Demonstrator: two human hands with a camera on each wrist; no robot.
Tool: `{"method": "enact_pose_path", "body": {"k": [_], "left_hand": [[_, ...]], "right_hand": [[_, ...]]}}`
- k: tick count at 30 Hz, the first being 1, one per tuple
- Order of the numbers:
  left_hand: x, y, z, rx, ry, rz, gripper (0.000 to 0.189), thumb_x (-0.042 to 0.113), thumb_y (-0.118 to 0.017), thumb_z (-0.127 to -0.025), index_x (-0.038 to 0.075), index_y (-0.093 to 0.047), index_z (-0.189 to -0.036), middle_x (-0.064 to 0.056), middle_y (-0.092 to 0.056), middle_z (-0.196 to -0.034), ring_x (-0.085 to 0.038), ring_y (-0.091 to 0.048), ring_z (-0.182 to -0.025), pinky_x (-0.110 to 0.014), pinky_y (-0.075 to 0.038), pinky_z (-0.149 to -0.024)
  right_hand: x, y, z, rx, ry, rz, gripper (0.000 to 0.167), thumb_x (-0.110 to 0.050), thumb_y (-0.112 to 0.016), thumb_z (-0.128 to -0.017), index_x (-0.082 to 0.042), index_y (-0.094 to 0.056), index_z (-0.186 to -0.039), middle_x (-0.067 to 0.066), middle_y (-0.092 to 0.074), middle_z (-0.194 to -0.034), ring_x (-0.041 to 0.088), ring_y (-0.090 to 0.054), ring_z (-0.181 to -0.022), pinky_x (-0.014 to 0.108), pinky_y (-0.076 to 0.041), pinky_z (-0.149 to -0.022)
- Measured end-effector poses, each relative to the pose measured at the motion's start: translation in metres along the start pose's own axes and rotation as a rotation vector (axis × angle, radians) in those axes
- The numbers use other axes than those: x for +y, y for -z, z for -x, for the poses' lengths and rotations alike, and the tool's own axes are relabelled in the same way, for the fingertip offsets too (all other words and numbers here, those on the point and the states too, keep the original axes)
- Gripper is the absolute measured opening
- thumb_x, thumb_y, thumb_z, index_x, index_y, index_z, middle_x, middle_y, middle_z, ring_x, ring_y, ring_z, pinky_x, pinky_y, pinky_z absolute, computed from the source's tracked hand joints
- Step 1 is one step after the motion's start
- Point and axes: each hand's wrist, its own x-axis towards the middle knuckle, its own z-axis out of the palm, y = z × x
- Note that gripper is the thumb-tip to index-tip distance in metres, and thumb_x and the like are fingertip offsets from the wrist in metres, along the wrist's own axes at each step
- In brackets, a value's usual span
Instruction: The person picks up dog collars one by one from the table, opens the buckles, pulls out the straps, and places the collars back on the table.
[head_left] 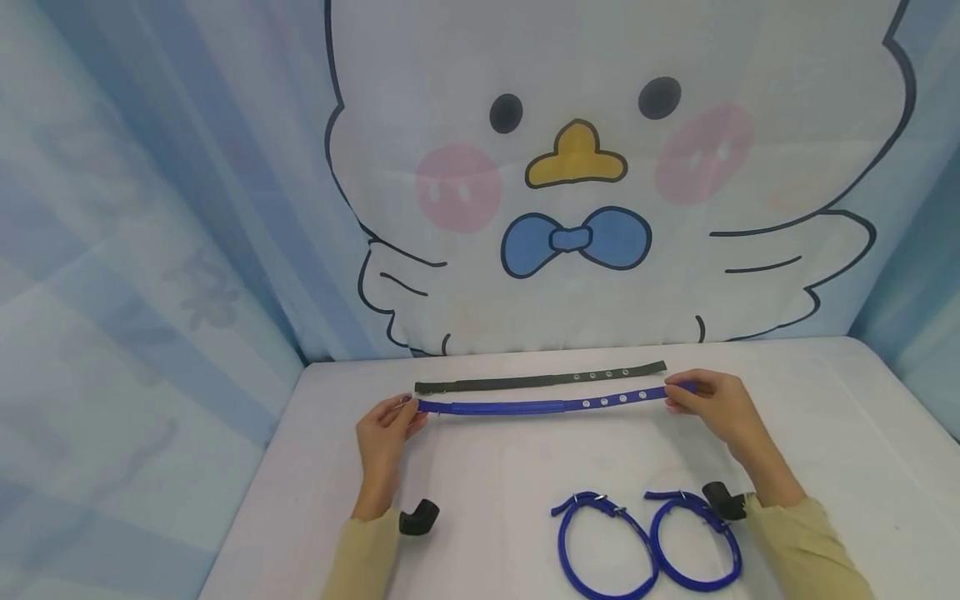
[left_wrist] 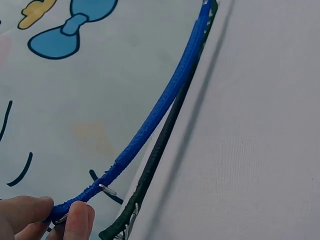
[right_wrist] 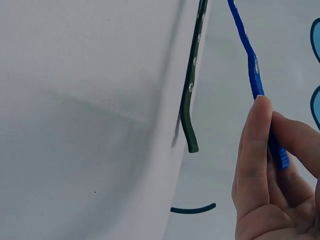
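A blue collar (head_left: 510, 408) with a row of metal eyelets is stretched out lengthwise between both hands. My left hand (head_left: 386, 425) pinches its buckle end, and in the left wrist view a metal ring (left_wrist: 107, 190) shows close to the fingers. The plain tip is pinched between thumb and fingers of my right hand (head_left: 708, 404), with a short end sticking out past them in the right wrist view. Just behind it lies a dark green collar (head_left: 517, 383), also straight, its eyelets (right_wrist: 194, 61) toward the right. Neither hand touches the green one.
Two blue collars buckled into loops, a left one (head_left: 562, 554) and a right one (head_left: 738, 554), lie side by side at the front of the white table (head_left: 465, 500). A printed cartoon curtain (head_left: 570, 308) hangs along the back edge.
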Motion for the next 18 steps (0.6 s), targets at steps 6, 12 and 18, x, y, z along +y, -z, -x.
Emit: {"method": "enact_pose_path", "body": {"k": [6,12,18], "left_hand": [[-0.006,-0.005,-0.008,-0.018,-0.019,0.036,0.032,0.002,-0.068,-0.092,-0.013,-0.061,-0.119,-0.029,-0.068,-0.109,-0.013,-0.072,-0.075,-0.025,-0.061,-0.072],[-0.011,-0.007,-0.017,-0.020,-0.022,0.025,0.032,0.002,-0.067,-0.093,-0.014,-0.060,-0.120,-0.033,-0.066,-0.113,-0.011,-0.072,-0.075,-0.024,-0.061,-0.071],[-0.015,-0.009,-0.021,-0.001,0.000,0.006,0.031,0.002,-0.067,-0.093,-0.013,-0.061,-0.119,-0.033,-0.066,-0.111,-0.009,-0.070,-0.071,-0.022,-0.061,-0.068]], "right_hand": [[0.004,-0.004,-0.010,-0.030,-0.019,-0.011,0.038,-0.017,-0.063,-0.099,0.009,-0.059,-0.126,0.022,-0.071,-0.110,0.000,-0.071,-0.080,0.011,-0.055,-0.074],[0.011,-0.010,-0.020,-0.018,-0.057,-0.013,0.037,-0.011,-0.060,-0.100,0.012,-0.056,-0.128,0.025,-0.070,-0.110,0.005,-0.071,-0.079,0.015,-0.057,-0.072],[0.013,-0.016,-0.028,-0.004,-0.110,0.010,0.036,-0.010,-0.059,-0.100,0.011,-0.057,-0.129,0.024,-0.069,-0.108,0.013,-0.072,-0.081,0.015,-0.057,-0.070]]}}
